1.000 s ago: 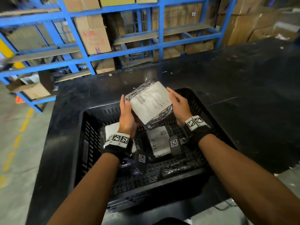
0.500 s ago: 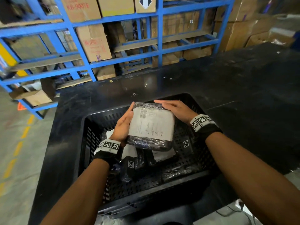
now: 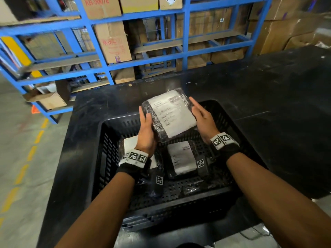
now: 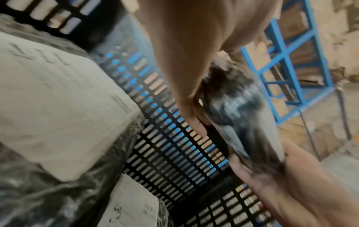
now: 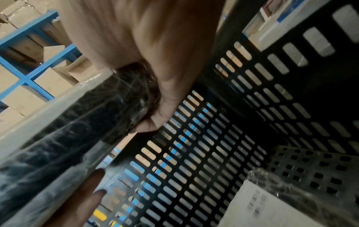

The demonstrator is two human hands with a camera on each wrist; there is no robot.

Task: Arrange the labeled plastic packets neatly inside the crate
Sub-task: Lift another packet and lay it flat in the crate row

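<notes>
Packet (image 3: 169, 113) up over the crate's (image 3: 100, 154) far end, tilted, white label up — held between both hands. Left hand (image 3: 146, 133) gripping its left edge, thumb on top; right hand (image 3: 203, 119) against the right edge, fingers straight. Two more packets (image 3: 180, 159) flat on the crate floor below, side by side. Crate on a black table (image 3: 268, 97).
</notes>
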